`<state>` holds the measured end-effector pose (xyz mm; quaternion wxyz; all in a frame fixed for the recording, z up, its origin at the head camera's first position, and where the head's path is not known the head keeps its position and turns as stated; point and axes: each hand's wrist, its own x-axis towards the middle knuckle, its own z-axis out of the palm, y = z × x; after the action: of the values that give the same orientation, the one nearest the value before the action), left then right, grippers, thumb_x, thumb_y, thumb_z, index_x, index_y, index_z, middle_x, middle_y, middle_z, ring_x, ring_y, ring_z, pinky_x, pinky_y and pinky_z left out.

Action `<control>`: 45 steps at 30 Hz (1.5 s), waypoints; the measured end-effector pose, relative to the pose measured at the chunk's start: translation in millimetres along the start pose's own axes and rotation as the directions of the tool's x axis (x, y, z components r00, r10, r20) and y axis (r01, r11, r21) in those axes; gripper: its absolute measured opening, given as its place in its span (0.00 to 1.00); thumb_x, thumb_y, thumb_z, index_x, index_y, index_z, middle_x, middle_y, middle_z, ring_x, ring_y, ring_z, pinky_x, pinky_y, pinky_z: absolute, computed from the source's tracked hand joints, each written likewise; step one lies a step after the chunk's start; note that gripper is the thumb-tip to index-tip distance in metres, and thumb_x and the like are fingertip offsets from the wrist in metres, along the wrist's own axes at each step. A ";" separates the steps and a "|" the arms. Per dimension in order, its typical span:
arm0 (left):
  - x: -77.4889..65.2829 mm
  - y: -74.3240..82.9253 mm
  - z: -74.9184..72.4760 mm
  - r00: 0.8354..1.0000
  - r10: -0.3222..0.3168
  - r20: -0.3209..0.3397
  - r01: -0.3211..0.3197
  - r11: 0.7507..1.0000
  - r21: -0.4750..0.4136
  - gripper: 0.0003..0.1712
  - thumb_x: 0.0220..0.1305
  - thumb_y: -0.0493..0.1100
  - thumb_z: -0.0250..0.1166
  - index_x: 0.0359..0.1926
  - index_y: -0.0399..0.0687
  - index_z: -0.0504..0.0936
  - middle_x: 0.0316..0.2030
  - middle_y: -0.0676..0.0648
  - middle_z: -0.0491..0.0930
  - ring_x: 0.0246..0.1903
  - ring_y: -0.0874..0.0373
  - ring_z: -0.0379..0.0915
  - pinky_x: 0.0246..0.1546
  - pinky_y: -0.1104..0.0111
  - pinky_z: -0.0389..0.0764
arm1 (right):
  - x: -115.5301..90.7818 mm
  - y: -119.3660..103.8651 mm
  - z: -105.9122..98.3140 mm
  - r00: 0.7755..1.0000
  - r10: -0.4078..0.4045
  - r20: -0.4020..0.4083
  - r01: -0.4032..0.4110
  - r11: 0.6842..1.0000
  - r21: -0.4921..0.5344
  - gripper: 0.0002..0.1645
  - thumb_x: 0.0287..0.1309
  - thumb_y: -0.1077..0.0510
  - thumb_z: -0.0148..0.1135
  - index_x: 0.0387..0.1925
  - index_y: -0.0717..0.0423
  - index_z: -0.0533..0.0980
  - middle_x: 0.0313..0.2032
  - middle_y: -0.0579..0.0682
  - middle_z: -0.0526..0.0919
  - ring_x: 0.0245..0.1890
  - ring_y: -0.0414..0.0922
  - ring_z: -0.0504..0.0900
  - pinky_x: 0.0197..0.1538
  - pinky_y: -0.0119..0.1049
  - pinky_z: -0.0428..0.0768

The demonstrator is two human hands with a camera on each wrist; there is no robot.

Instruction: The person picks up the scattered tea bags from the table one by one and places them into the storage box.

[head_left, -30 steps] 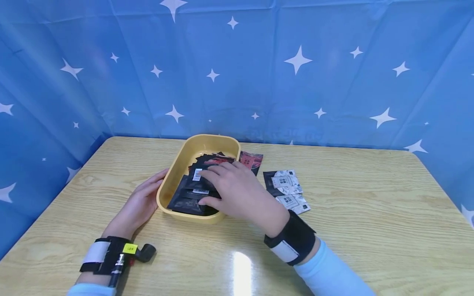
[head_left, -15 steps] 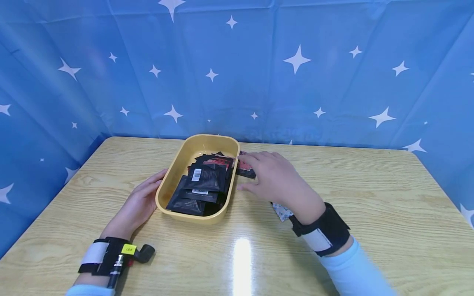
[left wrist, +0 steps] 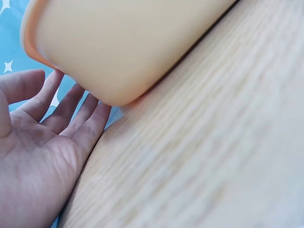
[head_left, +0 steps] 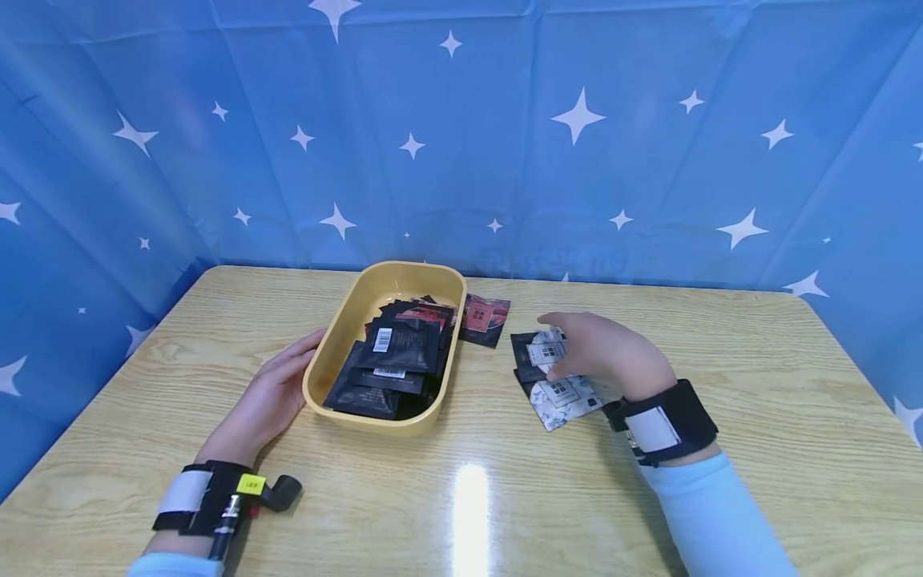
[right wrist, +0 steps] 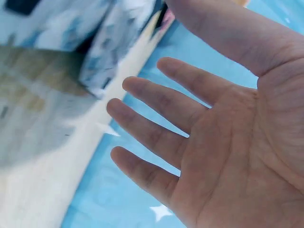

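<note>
My left hand (head_left: 277,389) rests at the left side of a yellow plastic bin (head_left: 392,428). In the left wrist view its extended fingertips touch the bin's outer wall (left wrist: 118,52). Flat black sachets (head_left: 401,346), some with barcode labels and some with red print, are piled inside the bin. My right hand (head_left: 609,353) is over two overlapping black-and-white patterned sachets (head_left: 566,407) on the table, its thumb and fingertips close over them. The right wrist view shows that palm (right wrist: 228,137) with the fingers spread and nothing held, the patterned sachets (right wrist: 52,23) beyond the fingertips.
A red-and-black sachet (head_left: 486,322) lies against the bin's right side. The wooden table (head_left: 757,401) ends at a blue curtain with white stars (head_left: 649,160). Each wrist wears a black strap (head_left: 674,423).
My right hand has left the bin, passed over the red-and-black sachet and moved right to the patterned sachets. My left hand and the bin stay in place.
</note>
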<state>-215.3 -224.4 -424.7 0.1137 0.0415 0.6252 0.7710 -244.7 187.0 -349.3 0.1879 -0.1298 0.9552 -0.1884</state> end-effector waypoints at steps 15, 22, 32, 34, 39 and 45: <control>-1.2 -1.0 -1.8 1.000 0.000 0.006 -0.001 1.000 0.014 0.33 0.79 0.46 0.46 0.77 0.39 0.49 0.73 0.46 0.53 0.62 0.68 0.63 0.60 0.76 0.69 | 13.5 6.7 10.2 0.998 -0.014 -0.056 0.009 0.996 -0.087 0.44 0.45 0.60 0.79 0.66 0.61 0.70 0.58 0.65 0.71 0.57 0.60 0.70 0.61 0.57 0.71; -2.2 0.1 -1.5 1.000 -0.014 -0.005 0.014 1.000 0.027 0.34 0.79 0.47 0.46 0.77 0.40 0.49 0.74 0.44 0.51 0.67 0.61 0.57 0.60 0.76 0.69 | 11.5 9.7 9.6 0.996 -0.014 -0.090 0.004 0.994 -0.113 0.43 0.44 0.56 0.81 0.62 0.65 0.73 0.49 0.60 0.71 0.48 0.55 0.67 0.55 0.51 0.74; -1.9 1.2 -0.1 1.000 -0.017 -0.007 0.017 0.999 0.040 0.34 0.79 0.47 0.46 0.77 0.39 0.49 0.75 0.42 0.49 0.70 0.55 0.52 0.60 0.75 0.69 | 5.7 4.4 -5.3 0.993 -0.033 -0.117 0.027 0.998 -0.048 0.27 0.56 0.59 0.73 0.51 0.65 0.69 0.42 0.56 0.73 0.38 0.51 0.72 0.42 0.44 0.74; -1.5 1.2 -0.1 1.000 -0.019 -0.006 0.019 0.999 0.041 0.34 0.79 0.47 0.46 0.77 0.39 0.49 0.75 0.41 0.48 0.70 0.55 0.52 0.60 0.75 0.69 | 2.3 2.9 -10.1 0.992 -0.030 -0.120 0.025 0.999 -0.036 0.23 0.60 0.60 0.69 0.50 0.64 0.69 0.41 0.56 0.76 0.34 0.49 0.73 0.39 0.43 0.73; -0.8 1.6 -0.1 0.999 -0.032 -0.006 0.033 0.999 0.044 0.33 0.79 0.48 0.46 0.78 0.42 0.49 0.76 0.41 0.47 0.71 0.52 0.50 0.60 0.75 0.69 | -6.0 -0.4 -18.1 0.981 -0.026 -0.192 0.004 0.994 -0.112 0.23 0.64 0.61 0.65 0.58 0.66 0.73 0.49 0.61 0.81 0.39 0.52 0.79 0.42 0.47 0.78; -1.7 2.0 0.4 0.999 -0.030 -0.014 0.030 0.999 0.044 0.33 0.80 0.47 0.46 0.78 0.41 0.49 0.76 0.41 0.47 0.72 0.51 0.49 0.61 0.75 0.68 | -12.0 -6.4 -22.1 0.954 -0.047 -0.296 0.002 0.988 -0.152 0.23 0.65 0.61 0.63 0.60 0.65 0.75 0.51 0.62 0.81 0.47 0.56 0.80 0.44 0.53 0.79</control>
<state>-213.8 -224.9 -422.6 0.1200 0.0293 0.6435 0.7554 -241.8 192.0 -324.1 0.0290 -0.1254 0.9823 -0.1359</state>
